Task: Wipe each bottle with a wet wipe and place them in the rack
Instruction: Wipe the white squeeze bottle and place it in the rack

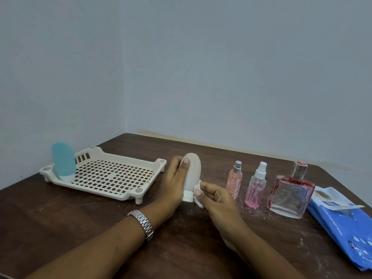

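Slippage is the main risk. The left hand (173, 182) curls round the pale bottle (192, 172), thumb across its rounded end, and holds it cap-down. The right hand (216, 198) pinches a folded wet wipe (198, 195) between thumb and fingertips and presses it against the bottle just above the white cap. A wetted, smooth wall could twist or slide out of the left grip under that sideways rubbing. Whether the cap rests on the table (181, 248) I cannot tell.

Just to the right of the wiping hand stands the first pink spray bottle (234, 180). Beyond it are a second pink spray bottle (255, 186) and a square glass bottle (289, 195) with red smears. They are narrow and upright, so a wide stroke or a swinging wrist would likely topple the nearest one. Grit on the table under the right hand could also soil the wipe if it drags low.

To the left of the gripping hand lies the rack (104, 174), with a blue bottle (63, 164) standing in its far left corner.

Farthest right of the grip lies the blue wipes pack (342, 218). It carries white lettering too blurred to read, and no bottle shows a legible label.
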A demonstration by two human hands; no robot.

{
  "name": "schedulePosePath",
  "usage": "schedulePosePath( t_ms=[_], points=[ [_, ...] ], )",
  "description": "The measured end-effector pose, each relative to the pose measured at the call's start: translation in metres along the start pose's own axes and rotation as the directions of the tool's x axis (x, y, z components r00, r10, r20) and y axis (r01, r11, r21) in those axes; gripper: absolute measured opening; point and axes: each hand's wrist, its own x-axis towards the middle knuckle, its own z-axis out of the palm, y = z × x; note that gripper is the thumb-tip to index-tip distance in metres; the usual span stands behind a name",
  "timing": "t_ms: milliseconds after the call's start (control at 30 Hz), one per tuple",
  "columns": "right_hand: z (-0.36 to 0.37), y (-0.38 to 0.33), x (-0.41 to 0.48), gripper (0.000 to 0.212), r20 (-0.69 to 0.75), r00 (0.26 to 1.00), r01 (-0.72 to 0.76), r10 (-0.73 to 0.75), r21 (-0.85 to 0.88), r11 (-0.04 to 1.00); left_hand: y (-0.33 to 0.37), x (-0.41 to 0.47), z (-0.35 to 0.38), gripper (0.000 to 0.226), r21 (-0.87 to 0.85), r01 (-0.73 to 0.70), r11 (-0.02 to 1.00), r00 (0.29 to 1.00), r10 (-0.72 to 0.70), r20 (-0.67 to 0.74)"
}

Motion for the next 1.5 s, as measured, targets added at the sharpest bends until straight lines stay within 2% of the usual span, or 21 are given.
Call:
schedulePosePath(
  t_ms=[67, 167, 233, 300, 367, 467, 567, 700, 800, 867, 967, 1067, 1133, 1267, 1333, 1400, 1500],
  points=[
    [0.0, 0.001, 0.0, 0.028, -0.042, 0.999, 0.02, -0.02, -0.011, 1.0, -0.002, 0.001, -0.001, 0.014, 0.058, -0.053, 0.997, 0.999, 0.053, -0.01],
    [0.002, -0.003, -0.002, 0.02, -0.117, 0.987, 0.109, -0.112, -0.033, 0.993, -0.006, 0.002, -0.002, 0.025, 0.176, -0.15, 0.973, 0.989, 0.147, 0.028],
    [0.002, -0.003, -0.001, 0.023, -0.167, 0.972, 0.153, -0.166, -0.087, 0.984, -0.004, 0.0, 0.0, 0.026, 0.154, -0.138, 0.978, 0.99, 0.131, 0.055],
    [0.003, 0.0, 0.002, 0.028, -0.211, 0.953, 0.179, -0.218, -0.187, 0.966, 0.002, -0.004, 0.004, 0.028, 0.067, -0.049, 0.997, 0.995, 0.042, 0.094],
    [0.003, 0.001, 0.002, 0.03, -0.23, 0.931, 0.203, -0.283, -0.318, 0.926, 0.007, -0.009, 0.009, 0.041, -0.091, 0.128, 0.988, 0.977, -0.11, 0.182],
    [0.004, -0.001, 0.0, 0.032, -0.182, 0.875, 0.312, -0.449, -0.496, 0.81, 0.014, -0.012, 0.013, 0.066, -0.274, 0.375, 0.886, 0.914, -0.303, 0.271],
    [0.002, -0.001, 0.003, 0.038, -0.116, 0.796, 0.399, -0.594, -0.638, 0.659, 0.017, -0.012, 0.012, 0.06, -0.336, 0.545, 0.768, 0.83, -0.439, 0.344],
    [-0.003, -0.006, 0.006, 0.045, -0.043, 0.737, 0.405, -0.674, -0.771, 0.492, 0.017, -0.011, 0.011, 0.056, -0.347, 0.626, 0.698, 0.75, -0.416, 0.515],
    [-0.011, -0.008, 0.013, 0.047, 0.021, 0.744, 0.374, -0.668, -0.841, 0.391, 0.018, -0.012, 0.009, 0.049, -0.345, 0.652, 0.675, 0.717, -0.401, 0.57],
    [-0.018, -0.009, 0.016, 0.043, 0.048, 0.715, 0.343, -0.697, -0.893, 0.29, 0.02, -0.013, 0.01, 0.046, -0.32, 0.655, 0.685, 0.705, -0.401, 0.585],
    [-0.021, -0.009, 0.017, 0.045, 0.057, 0.716, 0.329, -0.696, -0.907, 0.263, 0.019, -0.013, 0.012, 0.043, -0.325, 0.62, 0.715, 0.734, -0.381, 0.562],
    [-0.018, -0.006, 0.016, 0.057, 0.048, 0.766, 0.297, -0.641, -0.91, 0.287, 0.019, -0.013, 0.012, 0.038, -0.343, 0.568, 0.748, 0.783, -0.362, 0.506],
    [-0.015, -0.005, 0.017, 0.059, 0.041, 0.775, 0.31, -0.631, -0.895, 0.322, 0.018, -0.012, 0.01, 0.036, -0.341, 0.55, 0.762, 0.808, -0.383, 0.448],
    [-0.005, -0.001, 0.012, 0.056, 0.109, 0.778, 0.374, -0.618, -0.872, 0.317, 0.016, -0.003, 0.006, 0.05, -0.428, 0.537, 0.727, 0.843, -0.45, 0.295],
    [0.001, -0.001, 0.009, 0.057, 0.175, 0.787, 0.428, -0.592, -0.846, 0.318, 0.017, 0.002, 0.001, 0.061, -0.484, 0.55, 0.681, 0.834, -0.481, 0.271],
    [0.005, -0.003, 0.006, 0.06, 0.241, 0.768, 0.484, -0.593, -0.826, 0.29, 0.018, 0.005, -0.005, 0.073, -0.471, 0.573, 0.671, 0.819, -0.49, 0.299],
    [0.002, -0.008, 0.006, 0.047, 0.281, 0.722, 0.498, -0.632, -0.846, 0.192, 0.02, 0.003, -0.004, 0.069, -0.44, 0.57, 0.694, 0.822, -0.471, 0.32]
  ],
)
